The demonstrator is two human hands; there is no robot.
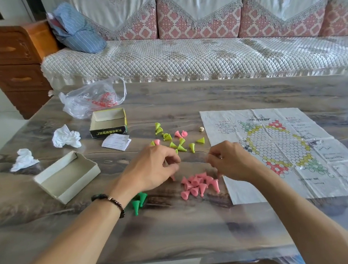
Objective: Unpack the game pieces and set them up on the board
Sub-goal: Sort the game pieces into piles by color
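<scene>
1. Unpacked: pink pieces (pixel 199 185), yellow-green pieces (pixel 175 139) and green pieces (pixel 138 202) lie loose on the table (pixel 179 234).
2. Paper board (pixel 288 147) lies unfolded, no pieces on it.
3. Left hand (pixel 151 168) and right hand (pixel 229 160): fingers curled, apparently stretching clear film; contents uncertain.

Pink plastic cone pieces (pixel 198 185); yellow-green cone pieces (pixel 176 141); dark green cone pieces (pixel 138 202); white paper board (pixel 282 150), red-yellow-green hexagon pattern; grey marbled desk (pixel 179 234).

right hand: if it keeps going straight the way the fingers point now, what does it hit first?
The right hand points its curled fingers left, toward the left hand. Going straight on, it would probably meet the left hand's fingertips first; the gap between them looks bare. Height difference is unclear from this one view.
</scene>
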